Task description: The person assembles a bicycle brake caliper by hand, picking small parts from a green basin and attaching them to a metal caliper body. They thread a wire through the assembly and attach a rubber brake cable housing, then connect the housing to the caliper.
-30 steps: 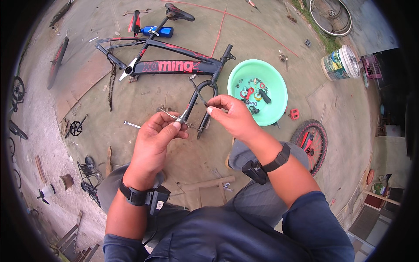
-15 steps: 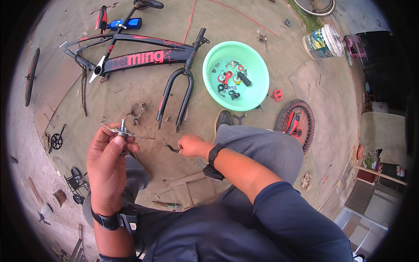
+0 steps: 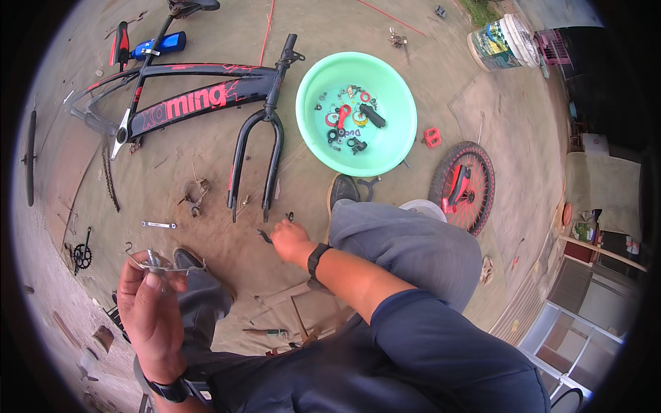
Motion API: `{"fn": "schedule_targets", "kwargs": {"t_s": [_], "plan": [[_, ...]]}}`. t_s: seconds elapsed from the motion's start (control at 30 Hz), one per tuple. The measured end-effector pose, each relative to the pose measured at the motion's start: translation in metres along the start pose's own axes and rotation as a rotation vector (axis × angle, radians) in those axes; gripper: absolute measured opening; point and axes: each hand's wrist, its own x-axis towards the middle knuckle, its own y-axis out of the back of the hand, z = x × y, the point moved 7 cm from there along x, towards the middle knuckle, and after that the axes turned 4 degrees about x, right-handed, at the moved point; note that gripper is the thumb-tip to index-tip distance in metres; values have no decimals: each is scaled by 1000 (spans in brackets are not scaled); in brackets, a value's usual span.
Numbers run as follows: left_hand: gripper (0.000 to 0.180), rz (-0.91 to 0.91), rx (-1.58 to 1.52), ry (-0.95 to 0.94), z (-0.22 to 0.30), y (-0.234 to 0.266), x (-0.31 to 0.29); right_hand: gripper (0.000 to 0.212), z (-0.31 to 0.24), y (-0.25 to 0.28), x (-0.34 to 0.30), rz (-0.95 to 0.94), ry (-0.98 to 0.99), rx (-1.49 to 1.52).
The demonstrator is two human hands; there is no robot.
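Observation:
My left hand (image 3: 150, 313) is closed, thumb and fingers pinching a bolt (image 3: 154, 259) with a thin bent wire spring (image 3: 173, 268) across it, its ends sticking out to both sides. Just beyond the tips of a black bicycle fork (image 3: 275, 155), my right hand (image 3: 290, 242) is wrapped round a dark curved part (image 3: 264, 236); its other end shows above the knuckles, and the fist hides its middle. The fork is joined to a black and red bicycle frame (image 3: 200, 100) lying on the ground. A small wrench (image 3: 159, 224) lies beyond my left hand.
A green basin (image 3: 406, 131) of small parts stands beyond my right shoe (image 3: 342, 189). Right of it are a red pedal (image 3: 432, 138), a wheel (image 3: 475, 157) and a bucket (image 3: 492, 47). A metal clamp-like piece (image 3: 195, 195) and a crankset (image 3: 82, 256) lie to the left.
The view has shifted. My left hand has moved left and nearer my body with the bolt and spring, and the wrench now shows. My right hand stays by the fork tips.

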Motion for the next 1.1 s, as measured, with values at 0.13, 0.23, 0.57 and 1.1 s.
{"fn": "schedule_targets", "kwargs": {"t_s": [0.13, 0.23, 0.57, 1.1], "plan": [[28, 14, -4, 4, -4, -4, 4, 24, 1, -8, 6, 7, -19, 86], [28, -10, 23, -8, -6, -9, 6, 24, -5, -5, 15, -42, 47, 221], [26, -87, 55, -12, -12, -25, 17, 17, -54, 182, -8, 192, 383, 483], [28, -260, 65, 10, -34, -76, -6, 38, -46, 274, -190, 554, 535, 876]]}}
